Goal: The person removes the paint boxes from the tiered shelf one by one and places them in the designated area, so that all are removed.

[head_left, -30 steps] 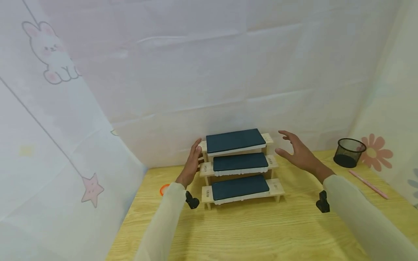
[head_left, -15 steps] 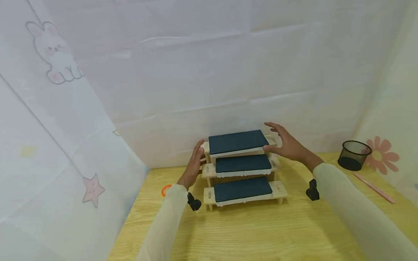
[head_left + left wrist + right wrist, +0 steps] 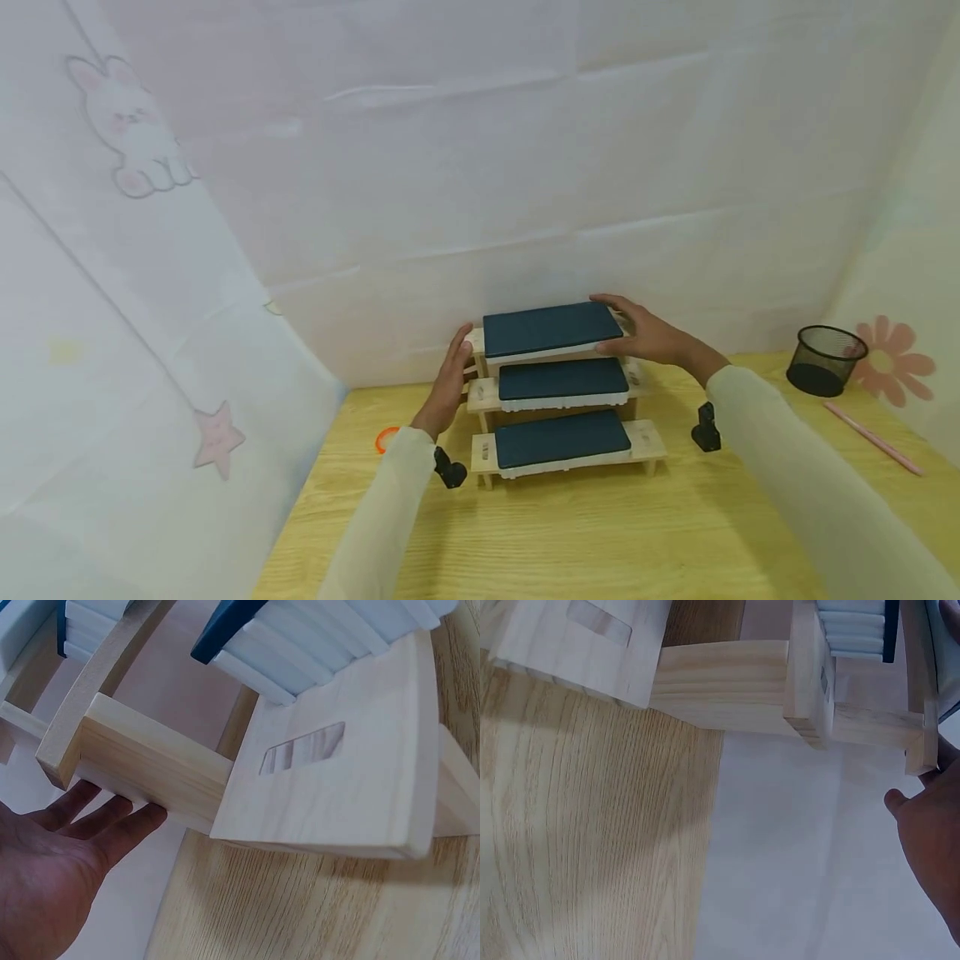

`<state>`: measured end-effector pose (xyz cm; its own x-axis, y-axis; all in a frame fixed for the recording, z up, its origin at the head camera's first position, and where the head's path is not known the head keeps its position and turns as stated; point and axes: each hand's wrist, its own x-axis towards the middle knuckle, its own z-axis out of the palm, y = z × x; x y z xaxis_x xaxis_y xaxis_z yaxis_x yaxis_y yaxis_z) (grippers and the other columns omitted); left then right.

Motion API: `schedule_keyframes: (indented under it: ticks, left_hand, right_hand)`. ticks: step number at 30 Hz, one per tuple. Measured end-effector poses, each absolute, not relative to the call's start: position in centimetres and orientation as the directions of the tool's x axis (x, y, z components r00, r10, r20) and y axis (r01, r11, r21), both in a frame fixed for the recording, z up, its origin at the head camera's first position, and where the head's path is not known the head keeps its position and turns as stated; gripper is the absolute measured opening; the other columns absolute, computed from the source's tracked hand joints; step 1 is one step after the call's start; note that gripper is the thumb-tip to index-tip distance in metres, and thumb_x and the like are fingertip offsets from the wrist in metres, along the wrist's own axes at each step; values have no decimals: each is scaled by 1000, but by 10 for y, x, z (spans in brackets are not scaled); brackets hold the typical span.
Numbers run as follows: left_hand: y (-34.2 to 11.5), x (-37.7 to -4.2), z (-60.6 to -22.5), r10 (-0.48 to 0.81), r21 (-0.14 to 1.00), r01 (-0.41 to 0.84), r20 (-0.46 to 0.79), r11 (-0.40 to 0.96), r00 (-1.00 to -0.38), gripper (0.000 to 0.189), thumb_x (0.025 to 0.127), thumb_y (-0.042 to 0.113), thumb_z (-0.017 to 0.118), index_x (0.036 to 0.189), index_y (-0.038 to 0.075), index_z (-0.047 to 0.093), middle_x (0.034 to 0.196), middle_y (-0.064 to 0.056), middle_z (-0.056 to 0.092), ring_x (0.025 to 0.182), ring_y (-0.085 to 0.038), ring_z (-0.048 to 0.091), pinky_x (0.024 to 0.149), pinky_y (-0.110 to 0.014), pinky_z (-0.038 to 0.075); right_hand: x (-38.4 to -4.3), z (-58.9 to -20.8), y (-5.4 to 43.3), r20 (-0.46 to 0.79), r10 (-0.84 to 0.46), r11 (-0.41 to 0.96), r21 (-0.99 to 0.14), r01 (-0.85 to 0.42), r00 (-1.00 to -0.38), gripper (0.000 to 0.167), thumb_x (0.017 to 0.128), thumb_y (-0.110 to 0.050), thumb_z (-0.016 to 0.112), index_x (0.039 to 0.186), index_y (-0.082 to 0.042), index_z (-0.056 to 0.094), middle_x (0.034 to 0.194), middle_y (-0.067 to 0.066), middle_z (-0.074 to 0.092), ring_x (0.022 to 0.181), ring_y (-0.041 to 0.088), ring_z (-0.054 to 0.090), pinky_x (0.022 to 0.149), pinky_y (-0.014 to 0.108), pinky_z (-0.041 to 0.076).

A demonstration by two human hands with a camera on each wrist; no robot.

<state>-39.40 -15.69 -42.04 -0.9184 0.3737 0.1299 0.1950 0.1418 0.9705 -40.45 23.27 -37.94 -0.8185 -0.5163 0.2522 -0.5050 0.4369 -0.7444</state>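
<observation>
A three-step wooden stand (image 3: 648, 439) bears a flat white box with a dark blue top on each step. My right hand (image 3: 662, 338) spans the right end of the top box (image 3: 551, 328), thumb at its front edge and fingers behind. In the right wrist view the right hand (image 3: 934, 832) is partly cut off. My left hand (image 3: 447, 383) is at the stand's left side. In the left wrist view the left hand (image 3: 45, 877) has fairly straight fingers against the side support (image 3: 150, 765). The middle box (image 3: 562, 379) and lowest box (image 3: 562, 442) sit untouched by either hand.
An orange ring (image 3: 386, 439) lies left of the stand on the wooden table (image 3: 525, 542). A black mesh pen cup (image 3: 825, 360) and a pink pen-like stick (image 3: 873, 438) are at the right. Printed cloth walls (image 3: 480, 167) enclose the back and sides.
My right hand has moved left from beside the stand to the right end of the top box, its thumb and fingers now around it. My left hand has stayed at the stand's left side.
</observation>
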Motion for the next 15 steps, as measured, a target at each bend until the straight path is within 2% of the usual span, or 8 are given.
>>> schedule_keyframes:
  ticks: [7, 10, 15]
  left_hand:
    - [-158, -393, -420, 360, 965, 225, 164, 135, -919, 55, 111, 45, 25, 162, 35, 8, 168, 5, 0, 150, -36, 13, 109, -74, 16]
    - [-158, -394, -420, 372, 963, 238, 175, 129, -912, 55, 111, 43, 25, 163, 34, 8, 168, 5, -1, 151, -34, 11, 110, -73, 14]
    - [-160, -395, -422, 360, 964, 232, 173, 129, -917, 55, 111, 43, 26, 163, 34, 8, 167, 4, 1, 148, -37, 18, 108, -75, 18]
  right_hand:
    - [-406, -381, 230, 270, -505, 484, -698, -528, -820, 74, 93, -33, 73, 156, -16, 37, 164, 12, 19, 151, 36, 11, 110, 73, 15]
    - [-402, -378, 233, 276, -477, 493, -702, -514, -834, 74, 92, -33, 75, 155, -16, 39, 163, 12, 21, 151, 37, 13, 110, 72, 16]
    - [-395, -370, 238, 285, -450, 509, -697, -505, -847, 74, 91, -37, 76, 154, -20, 41, 162, 11, 21, 149, 37, 17, 111, 70, 19]
